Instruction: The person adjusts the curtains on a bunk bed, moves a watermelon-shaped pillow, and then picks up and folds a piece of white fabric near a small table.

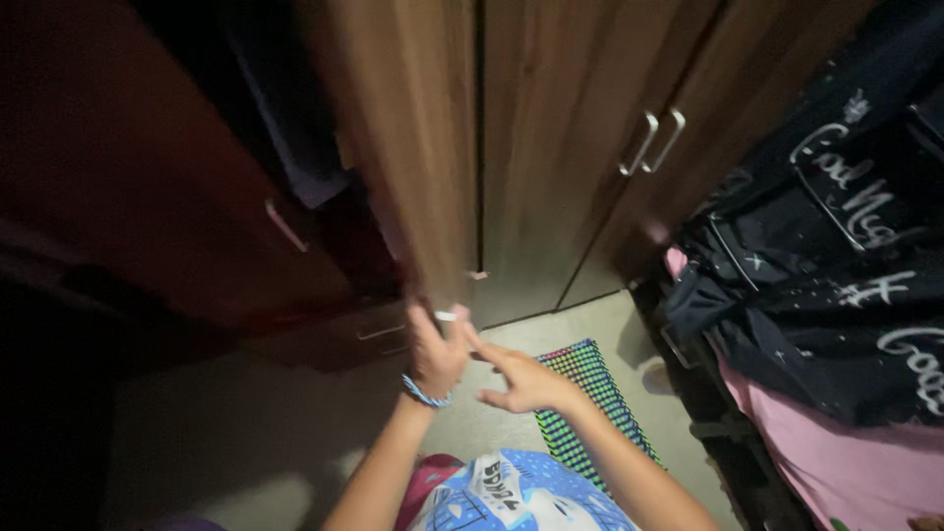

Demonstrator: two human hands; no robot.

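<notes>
The open brown wooden wardrobe door is best swung steadily by its lower edge, where the left hand is clamped, the right hand kept beside with fingers apart.

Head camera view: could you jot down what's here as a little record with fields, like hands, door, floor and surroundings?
left hand: left hand grips the lower edge of the open wardrobe door; blue bracelet on the wrist
right hand: right hand open, fingers spread, beside the door edge, holding nothing
wardrobe: wooden; two closed doors with metal handles
inside: dark, hanging clothes, hard to make out
floor: chequered mat on pale floor
right side: dark printed blanket over pink sheet
</notes>
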